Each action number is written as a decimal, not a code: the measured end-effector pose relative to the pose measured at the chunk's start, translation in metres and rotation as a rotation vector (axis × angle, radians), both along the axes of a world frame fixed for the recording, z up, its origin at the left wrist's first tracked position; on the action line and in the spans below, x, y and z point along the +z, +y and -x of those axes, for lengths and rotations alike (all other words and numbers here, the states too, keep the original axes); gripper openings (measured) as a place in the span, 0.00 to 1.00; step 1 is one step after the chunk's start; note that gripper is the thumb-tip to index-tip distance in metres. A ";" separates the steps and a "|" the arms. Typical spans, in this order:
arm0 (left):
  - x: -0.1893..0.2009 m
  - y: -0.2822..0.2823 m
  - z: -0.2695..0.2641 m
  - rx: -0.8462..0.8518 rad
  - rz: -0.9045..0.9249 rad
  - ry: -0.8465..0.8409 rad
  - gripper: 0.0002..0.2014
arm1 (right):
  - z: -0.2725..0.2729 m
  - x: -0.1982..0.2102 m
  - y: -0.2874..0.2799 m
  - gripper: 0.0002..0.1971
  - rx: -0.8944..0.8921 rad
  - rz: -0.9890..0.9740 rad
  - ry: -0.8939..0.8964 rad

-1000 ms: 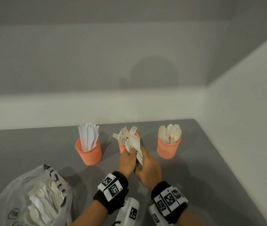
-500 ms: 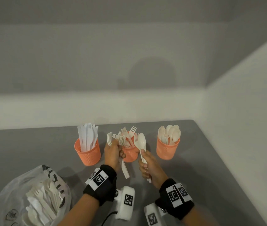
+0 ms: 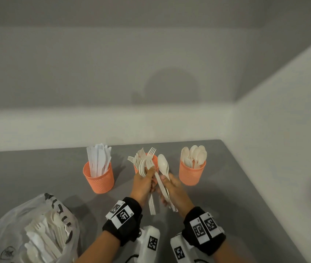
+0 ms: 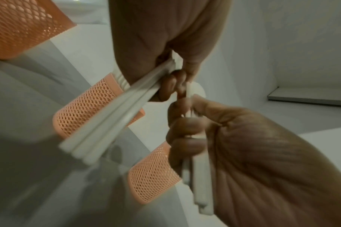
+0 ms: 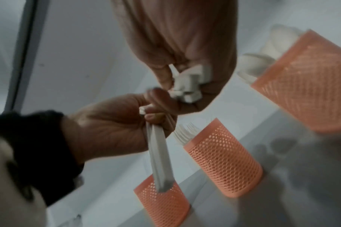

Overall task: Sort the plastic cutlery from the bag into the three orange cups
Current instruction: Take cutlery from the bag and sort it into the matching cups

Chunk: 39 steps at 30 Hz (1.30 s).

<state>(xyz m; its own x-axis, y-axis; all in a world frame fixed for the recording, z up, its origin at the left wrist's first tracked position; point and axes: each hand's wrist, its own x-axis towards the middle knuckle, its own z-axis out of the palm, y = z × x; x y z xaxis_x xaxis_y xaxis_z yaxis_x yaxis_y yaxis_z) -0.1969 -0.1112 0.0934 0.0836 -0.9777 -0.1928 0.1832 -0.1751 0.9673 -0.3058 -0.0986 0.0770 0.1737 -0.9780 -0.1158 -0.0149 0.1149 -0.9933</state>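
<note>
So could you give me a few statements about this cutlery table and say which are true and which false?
1. The left cup holds knives. True.
2. The right hand holds only knives. False: it grips spoons, whose bowls stick up above its fingers.
3. The bag has been emptied. False: white cutlery shows through the plastic.
4. The left hand grips a bunch of forks. True.
5. The right cup holds forks. False: it holds spoons.
</note>
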 end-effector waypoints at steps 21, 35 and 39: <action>0.007 -0.005 0.015 0.088 0.101 -0.306 0.11 | 0.003 -0.009 0.000 0.20 -0.105 0.148 0.164; -0.008 -0.011 0.002 0.198 0.137 -0.249 0.10 | 0.012 -0.004 -0.002 0.17 -0.091 -0.102 -0.019; -0.003 -0.010 0.009 0.163 0.216 -0.290 0.12 | 0.010 0.000 0.002 0.17 0.028 -0.116 -0.003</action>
<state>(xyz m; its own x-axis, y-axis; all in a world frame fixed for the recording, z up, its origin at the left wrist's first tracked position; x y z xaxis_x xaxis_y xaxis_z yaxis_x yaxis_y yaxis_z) -0.2059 -0.1211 0.0900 0.2616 -0.9626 0.0706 -0.0949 0.0472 0.9944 -0.3157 -0.0969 0.0775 0.2015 -0.9527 -0.2274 -0.0170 0.2287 -0.9734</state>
